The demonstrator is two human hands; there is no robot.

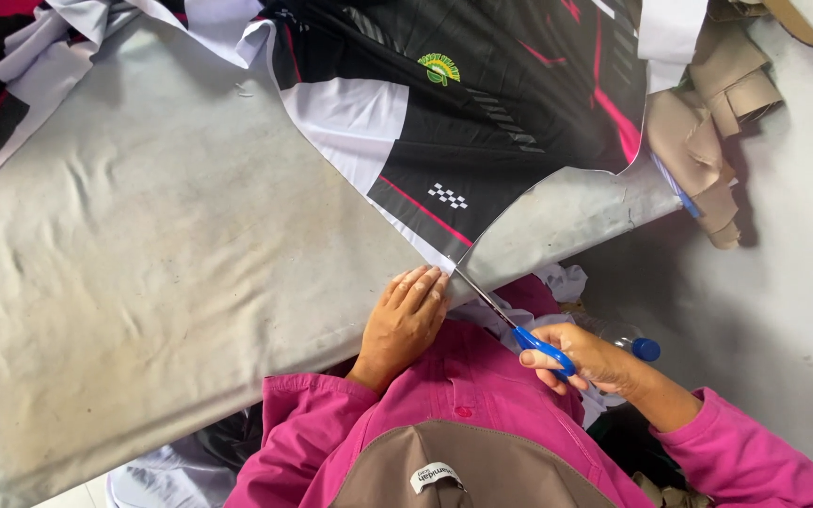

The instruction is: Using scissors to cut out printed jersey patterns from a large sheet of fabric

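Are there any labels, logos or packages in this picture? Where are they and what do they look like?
Round badge: printed on the black cloth at the top, green and yellow.
Checkered patch: on the same cloth near its cut edge, small black and white squares.
Cap label: sewn on the brown cap at the bottom, small, white, dark print.
Plastic bottle: behind the right hand, clear, blue cap.

Matt grey cloth, creased, covers the desk (143,254); printed fabric (463,122) looks smooth, faintly sheeny; scissors (510,325) show bright metal blades, glossy blue plastic handles.
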